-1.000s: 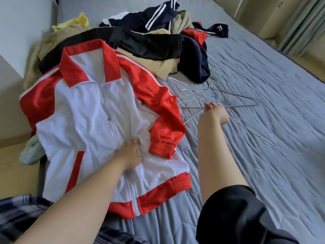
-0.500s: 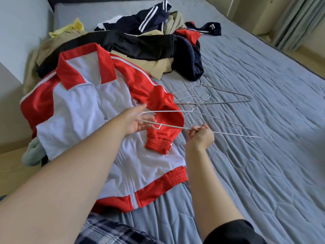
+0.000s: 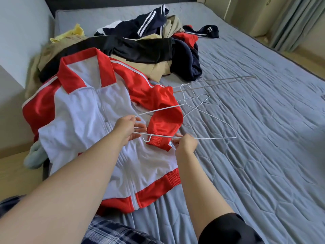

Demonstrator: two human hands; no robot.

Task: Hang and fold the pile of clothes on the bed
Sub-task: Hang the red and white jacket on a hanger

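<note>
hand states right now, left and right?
Left hand: grips one end of the white wire hanger.
Right hand: pinches the same hanger's bottom bar.

Home bedroom: quilted bed (image 3: 263,155), curtains (image 3: 295,22), clothes pile (image 3: 140,48).

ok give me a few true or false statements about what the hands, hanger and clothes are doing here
1. The left hand and right hand both hold one wire hanger. True.
2. The red and white jacket lies front up on the bed. True.
3. The jacket already hangs on that hanger. False: the hanger is outside it, held over its folded-in sleeve.
4. No other hangers are in view. False: spare hangers lie on the bed beyond the held one.
5. An unfolded pile of clothes lies beyond the jacket's collar. True.
</note>
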